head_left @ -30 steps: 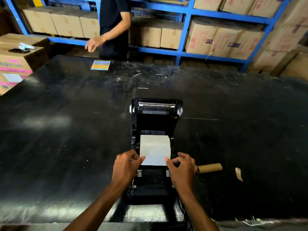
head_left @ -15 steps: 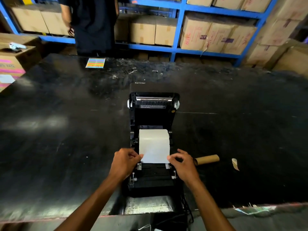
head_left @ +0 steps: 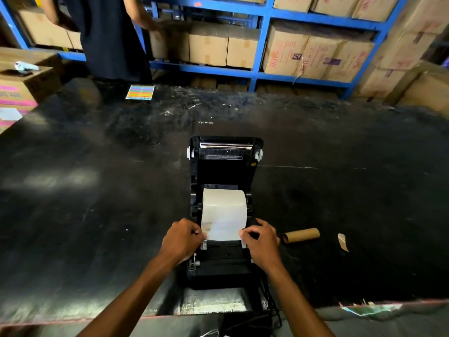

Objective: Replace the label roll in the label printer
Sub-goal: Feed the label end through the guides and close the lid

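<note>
A black label printer (head_left: 224, 261) sits on the black table near its front edge, with its lid (head_left: 224, 164) swung open away from me. A white label roll (head_left: 224, 205) lies in the printer's bay, and its loose end runs toward me over the feed path. My left hand (head_left: 182, 239) pinches the left edge of that loose end. My right hand (head_left: 261, 242) pinches the right edge. An empty brown cardboard core (head_left: 301, 235) lies on the table just right of the printer.
A torn paper scrap (head_left: 343, 242) lies right of the core. A coloured sticker sheet (head_left: 140, 92) sits at the table's far edge, where a person in dark clothes (head_left: 109, 37) stands. Blue shelves (head_left: 260, 45) with cardboard boxes run behind. More boxes (head_left: 21, 86) stand at the left.
Both hands have drawn the paper end a little toward me, over the feed path. The person at the far side has turned toward the shelves.
</note>
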A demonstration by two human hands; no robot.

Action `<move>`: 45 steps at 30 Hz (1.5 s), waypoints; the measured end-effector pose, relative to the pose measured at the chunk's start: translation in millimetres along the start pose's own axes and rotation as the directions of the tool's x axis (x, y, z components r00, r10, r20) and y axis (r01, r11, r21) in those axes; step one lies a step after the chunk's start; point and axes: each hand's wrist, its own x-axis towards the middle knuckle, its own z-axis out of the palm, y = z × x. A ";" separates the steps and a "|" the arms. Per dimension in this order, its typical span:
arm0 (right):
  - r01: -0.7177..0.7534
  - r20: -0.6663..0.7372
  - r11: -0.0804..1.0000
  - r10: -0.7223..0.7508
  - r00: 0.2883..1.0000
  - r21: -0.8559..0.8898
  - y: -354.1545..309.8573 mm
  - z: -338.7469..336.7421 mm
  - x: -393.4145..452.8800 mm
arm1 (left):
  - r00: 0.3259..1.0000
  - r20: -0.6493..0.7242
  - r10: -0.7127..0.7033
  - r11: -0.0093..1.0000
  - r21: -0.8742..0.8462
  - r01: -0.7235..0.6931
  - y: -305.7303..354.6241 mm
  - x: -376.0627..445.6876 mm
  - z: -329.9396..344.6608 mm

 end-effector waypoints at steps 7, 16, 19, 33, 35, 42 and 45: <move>0.025 0.203 0.998 -0.011 0.979 -0.063 -0.9 -17.5 10.6 | 0.997 0.070 -0.018 0.997 -0.074 0.024 -0.2 1.2 -5.0; 0.010 0.199 0.998 -0.023 0.980 0.068 -0.7 -16.4 12.2 | 0.996 0.076 -0.037 0.999 0.000 0.037 7.7 -0.9 -7.3; 0.040 0.189 0.993 -0.019 0.982 -0.111 -3.1 -18.4 14.0 | 0.996 0.078 -0.052 0.999 0.018 0.050 11.9 -2.8 -8.5; 0.022 0.204 0.998 -0.033 0.978 0.058 1.0 -19.1 14.7 | 0.975 0.180 -0.131 0.990 -0.032 0.139 15.9 3.6 -14.9; 0.022 0.181 0.997 -0.035 0.983 0.071 1.9 -18.4 10.7 | 0.972 0.182 -0.147 0.986 -0.049 0.158 16.4 5.3 -16.4; 0.003 0.191 1.000 -0.007 0.982 0.021 0.1 -19.9 11.8 | 0.978 0.159 -0.131 0.986 -0.078 0.145 11.7 4.4 -15.8; 0.024 0.175 0.997 -0.036 0.984 0.066 0.6 -18.8 10.1 | 0.970 0.169 -0.177 0.980 -0.062 0.189 15.0 6.5 -17.2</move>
